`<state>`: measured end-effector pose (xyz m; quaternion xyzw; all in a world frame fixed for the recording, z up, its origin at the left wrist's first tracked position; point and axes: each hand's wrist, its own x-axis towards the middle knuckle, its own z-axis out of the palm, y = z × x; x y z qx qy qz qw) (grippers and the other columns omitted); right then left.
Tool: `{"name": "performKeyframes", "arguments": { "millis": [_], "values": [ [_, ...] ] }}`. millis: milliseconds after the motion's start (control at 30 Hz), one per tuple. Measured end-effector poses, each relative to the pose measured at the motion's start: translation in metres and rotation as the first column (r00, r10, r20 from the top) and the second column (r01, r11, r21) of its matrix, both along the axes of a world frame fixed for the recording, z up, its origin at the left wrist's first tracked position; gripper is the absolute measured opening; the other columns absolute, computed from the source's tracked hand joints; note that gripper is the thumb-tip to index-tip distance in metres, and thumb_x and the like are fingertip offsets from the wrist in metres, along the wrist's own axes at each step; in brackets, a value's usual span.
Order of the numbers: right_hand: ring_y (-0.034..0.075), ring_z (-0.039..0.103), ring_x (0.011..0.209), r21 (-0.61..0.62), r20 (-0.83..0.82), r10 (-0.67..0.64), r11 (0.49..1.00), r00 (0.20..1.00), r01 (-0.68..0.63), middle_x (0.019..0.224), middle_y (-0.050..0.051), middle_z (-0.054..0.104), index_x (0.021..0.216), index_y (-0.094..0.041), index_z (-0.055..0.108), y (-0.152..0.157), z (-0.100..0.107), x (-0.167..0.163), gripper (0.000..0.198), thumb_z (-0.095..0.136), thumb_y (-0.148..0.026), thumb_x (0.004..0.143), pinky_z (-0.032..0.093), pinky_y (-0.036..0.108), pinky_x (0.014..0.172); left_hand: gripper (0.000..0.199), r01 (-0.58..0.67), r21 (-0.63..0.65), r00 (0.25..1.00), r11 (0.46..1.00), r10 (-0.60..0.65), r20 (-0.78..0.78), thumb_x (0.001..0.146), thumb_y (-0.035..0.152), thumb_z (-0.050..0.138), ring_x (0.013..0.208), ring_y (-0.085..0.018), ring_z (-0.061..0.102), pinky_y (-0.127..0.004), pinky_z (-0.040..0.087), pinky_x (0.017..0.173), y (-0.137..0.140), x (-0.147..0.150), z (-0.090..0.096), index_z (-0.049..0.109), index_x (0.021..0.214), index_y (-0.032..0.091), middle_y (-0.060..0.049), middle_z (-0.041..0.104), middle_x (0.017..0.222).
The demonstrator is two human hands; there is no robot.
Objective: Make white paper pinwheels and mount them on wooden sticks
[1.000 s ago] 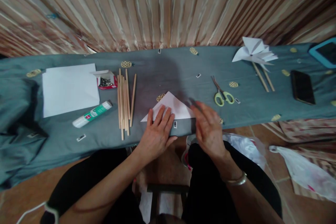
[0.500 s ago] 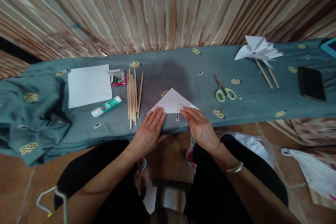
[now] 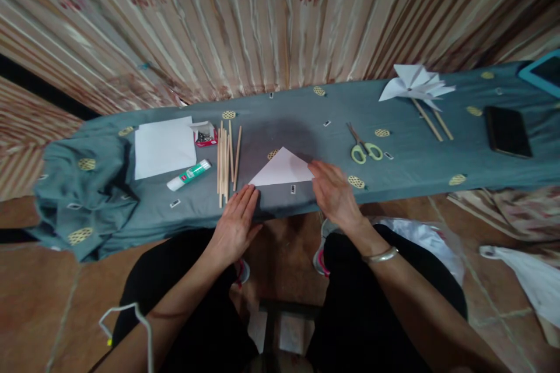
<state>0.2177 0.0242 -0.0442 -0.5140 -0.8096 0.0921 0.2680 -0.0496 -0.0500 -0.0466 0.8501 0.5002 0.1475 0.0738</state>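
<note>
A sheet of white paper (image 3: 284, 169), folded into a triangle with its point away from me, lies on the cloth-covered table (image 3: 280, 204). At its left corner my left hand (image 3: 236, 218) rests with the fingers stretched out, fingertips touching the edge. My right hand (image 3: 335, 192) lies over the right corner and hides it, fingers extended and flat. Neither hand grips anything. Left of the triangle is a bundle of wooden sticks (image 3: 226, 157). Green-handled scissors (image 3: 365, 150) lie to its right.
Farther left are a stack of white paper (image 3: 164, 148), a red box of small metal pieces (image 3: 205, 135) and a glue stick (image 3: 189, 175). On the right lie paper pinwheels (image 3: 415, 84) on sticks, a black phone (image 3: 507, 131) and a blue-framed device (image 3: 545, 76). A curtain (image 3: 262, 23) hangs behind.
My left hand has slid left along the fold to the triangle's left corner. The right hand has shifted onto the right corner. The camera view has turned slightly.
</note>
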Motion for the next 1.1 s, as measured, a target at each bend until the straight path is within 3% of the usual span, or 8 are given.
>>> {"name": "performKeyframes", "arguments": {
  "millis": [67,167,400,533,733,900,1000,1100],
  "values": [
    [0.033,0.053,0.125,-0.040,-0.009,-0.091,0.995,0.996,0.090,0.135,0.019,0.059,0.134,-0.011,0.054,0.009,0.003,-0.001,0.045,0.048,-0.031,0.095,0.045,0.052,0.104,0.080,-0.013,-0.004,0.999,1.000,0.013,0.030,0.089,0.024,0.058,0.145,-0.036,0.030,-0.057,0.033,0.114,0.000,0.001,0.000,0.012,0.155,0.014,-0.024,0.035,0.154],
    [0.034,0.057,0.119,-0.121,-0.014,-0.103,0.988,0.995,0.100,0.130,0.022,0.062,0.127,-0.005,0.059,0.020,0.007,-0.006,0.049,0.062,-0.033,0.087,0.045,0.049,0.103,0.076,-0.034,-0.014,0.999,0.999,0.034,0.041,0.090,0.024,0.057,0.144,-0.036,0.032,-0.057,0.033,0.114,0.001,0.004,0.001,0.017,0.153,0.013,-0.024,0.036,0.153],
    [0.018,0.067,0.074,-0.393,-0.298,-0.255,0.911,0.920,0.125,0.092,0.005,0.076,0.115,-0.018,0.067,0.026,0.014,-0.016,0.038,0.063,-0.019,0.077,0.055,0.036,0.078,0.070,-0.105,0.039,0.987,0.994,0.099,0.130,0.092,0.028,0.055,0.143,-0.036,0.034,-0.057,0.034,0.112,0.008,0.012,0.006,0.022,0.152,0.018,-0.023,0.036,0.153],
    [0.016,0.068,0.071,-0.488,-0.416,-0.303,0.870,0.857,0.070,0.080,0.001,0.075,0.107,-0.019,0.069,0.026,0.013,-0.016,0.033,0.064,-0.020,0.074,0.054,0.031,0.075,0.073,-0.160,0.053,0.962,0.986,0.144,0.234,0.088,0.025,0.060,0.144,-0.035,0.031,-0.056,0.033,0.113,0.025,0.022,0.003,0.023,0.152,0.017,-0.023,0.032,0.155],
    [0.017,0.069,0.074,-0.499,-0.626,-0.360,0.867,0.692,0.000,0.080,0.003,0.074,0.098,-0.018,0.070,0.034,0.013,-0.019,0.030,0.068,-0.029,0.071,0.053,0.031,0.071,0.075,-0.261,-0.056,0.882,0.964,0.262,0.392,0.081,0.025,0.069,0.140,-0.035,0.038,-0.058,0.030,0.115,0.069,0.042,0.004,0.034,0.147,0.017,-0.021,0.043,0.149],
    [0.018,0.069,0.073,-0.497,-0.709,-0.381,0.867,0.593,-0.037,0.079,0.004,0.073,0.093,-0.018,0.070,0.046,0.016,-0.017,0.032,0.073,-0.034,0.065,0.054,0.031,0.068,0.049,-0.256,-0.076,0.800,0.964,0.255,0.544,0.085,0.021,0.059,0.121,-0.028,0.057,-0.049,0.043,0.107,0.095,0.052,0.019,0.054,0.133,0.018,-0.014,0.061,0.130],
    [0.018,0.069,0.075,-0.468,-0.729,-0.305,0.876,0.613,-0.121,0.080,0.004,0.074,0.092,-0.019,0.072,0.046,0.017,-0.015,0.032,0.075,-0.039,0.066,0.055,0.033,0.071,0.033,-0.265,-0.113,0.729,0.958,0.276,0.626,0.085,0.020,0.058,0.105,-0.023,0.064,-0.040,0.051,0.097,0.097,0.049,0.023,0.065,0.118,0.016,-0.010,0.068,0.113],
    [0.022,0.068,0.098,-0.355,-0.675,-0.163,0.927,0.719,-0.123,0.104,0.007,0.074,0.095,-0.023,0.075,0.042,0.020,-0.013,0.026,0.071,-0.039,0.076,0.054,0.034,0.081,0.020,-0.229,-0.152,0.717,0.962,0.272,0.641,0.086,0.023,0.059,0.092,-0.020,0.066,-0.034,0.053,0.089,0.095,0.041,0.024,0.071,0.100,0.017,-0.007,0.070,0.098]
  ]
}}
